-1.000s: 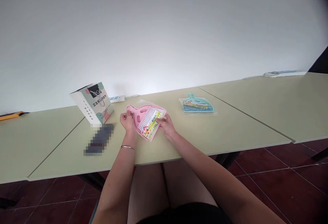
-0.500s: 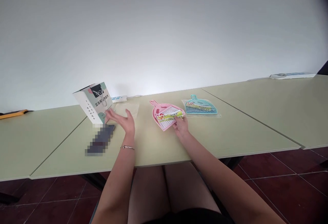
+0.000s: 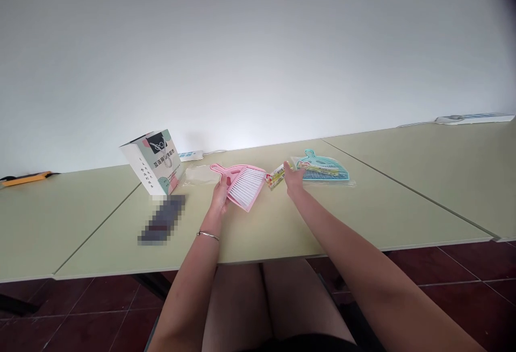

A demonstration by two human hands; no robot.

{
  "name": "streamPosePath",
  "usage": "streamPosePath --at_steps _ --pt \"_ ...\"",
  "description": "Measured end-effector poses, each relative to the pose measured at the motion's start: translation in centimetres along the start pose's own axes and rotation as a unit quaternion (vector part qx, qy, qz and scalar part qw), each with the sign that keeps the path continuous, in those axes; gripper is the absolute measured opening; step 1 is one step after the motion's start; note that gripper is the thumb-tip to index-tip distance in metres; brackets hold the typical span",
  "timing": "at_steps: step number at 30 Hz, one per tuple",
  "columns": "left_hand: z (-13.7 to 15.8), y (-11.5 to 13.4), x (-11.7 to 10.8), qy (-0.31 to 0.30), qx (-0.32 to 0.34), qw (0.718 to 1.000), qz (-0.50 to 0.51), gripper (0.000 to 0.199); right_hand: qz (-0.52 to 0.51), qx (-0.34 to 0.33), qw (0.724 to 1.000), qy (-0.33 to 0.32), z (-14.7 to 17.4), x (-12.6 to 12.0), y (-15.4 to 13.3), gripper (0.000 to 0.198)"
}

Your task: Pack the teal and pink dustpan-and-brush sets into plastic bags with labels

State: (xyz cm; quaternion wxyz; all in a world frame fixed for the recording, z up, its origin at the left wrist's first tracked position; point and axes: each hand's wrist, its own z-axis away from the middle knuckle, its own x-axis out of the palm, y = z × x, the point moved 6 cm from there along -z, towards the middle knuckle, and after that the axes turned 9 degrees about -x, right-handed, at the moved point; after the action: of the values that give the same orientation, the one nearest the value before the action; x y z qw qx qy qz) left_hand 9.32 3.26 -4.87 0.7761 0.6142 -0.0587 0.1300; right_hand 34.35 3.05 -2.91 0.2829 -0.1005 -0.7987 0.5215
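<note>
A pink dustpan (image 3: 230, 174) with a white-bristled brush (image 3: 246, 186) nested in it is held at its left edge by my left hand (image 3: 220, 195), fingers closed. Just right of it, my right hand (image 3: 294, 177) pinches a printed card label (image 3: 276, 176) in yellow, green and white, which is apart from the bristles. Beyond that hand lies a turquoise dustpan and brush set (image 3: 322, 168) in clear plastic wrapping, with a similar label across it.
A printed paper bag (image 3: 155, 161) stands at the left, with a pixelated dark flat object (image 3: 161, 222) before it. Clear plastic film (image 3: 201, 174) lies beside the bag. An orange and black item (image 3: 30, 178) is far left; a white box-like item (image 3: 475, 119) is far right.
My left hand has come from beside the bag to grip the pink dustpan, which has shifted left and turned. The label has come off its brush and moved right in my right hand.
</note>
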Motion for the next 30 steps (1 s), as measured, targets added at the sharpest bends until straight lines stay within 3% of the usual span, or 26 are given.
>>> streamPosePath --at_steps 3,6,9,13,16,19,22,24,26,28,30 --pt "0.6 0.3 0.7 -0.023 0.017 1.000 0.002 0.044 0.112 -0.101 0.986 -0.075 0.8 2.1 -2.5 0.044" --pt "1.6 0.8 1.9 -0.067 0.045 0.997 0.006 0.042 0.196 -0.170 0.946 -0.196 3.5 5.6 -3.4 0.035" --pt "2.7 1.3 2.7 -0.100 0.053 0.994 0.007 0.045 0.252 -0.194 0.908 -0.274 5.2 8.0 -3.4 0.030" --pt "4.3 2.2 3.7 -0.155 0.060 0.986 -0.001 0.047 0.276 -0.207 0.879 -0.329 4.8 9.0 -4.0 0.017" --pt "5.7 3.5 4.5 -0.230 0.116 0.966 0.004 0.048 0.260 -0.226 0.847 -0.404 5.2 9.4 -5.3 0.009" --pt "6.2 4.9 3.9 -0.237 0.183 0.954 -0.006 0.053 0.243 -0.250 0.809 -0.473 6.6 10.0 -6.8 0.013" --pt "5.5 6.8 1.1 -0.169 0.258 0.951 0.006 0.047 0.243 -0.278 0.806 -0.462 6.4 9.8 -8.3 0.010" --pt "5.2 8.4 -2.1 -0.061 0.327 0.941 0.059 0.042 0.249 -0.295 0.825 -0.413 4.9 8.9 -9.4 0.004" --pt "5.5 9.5 -4.7 0.021 0.385 0.920 0.076 0.038 0.285 -0.323 0.822 -0.372 3.3 7.8 -10.1 0.007" --pt "6.2 9.9 -6.0 0.072 0.414 0.906 0.043 0.038 0.343 -0.358 0.783 -0.377 2.5 7.5 -9.9 0.010" --pt "7.0 9.6 -6.5 0.110 0.433 0.895 0.000 0.038 0.394 -0.381 0.722 -0.423 2.8 7.9 -8.7 0.011"
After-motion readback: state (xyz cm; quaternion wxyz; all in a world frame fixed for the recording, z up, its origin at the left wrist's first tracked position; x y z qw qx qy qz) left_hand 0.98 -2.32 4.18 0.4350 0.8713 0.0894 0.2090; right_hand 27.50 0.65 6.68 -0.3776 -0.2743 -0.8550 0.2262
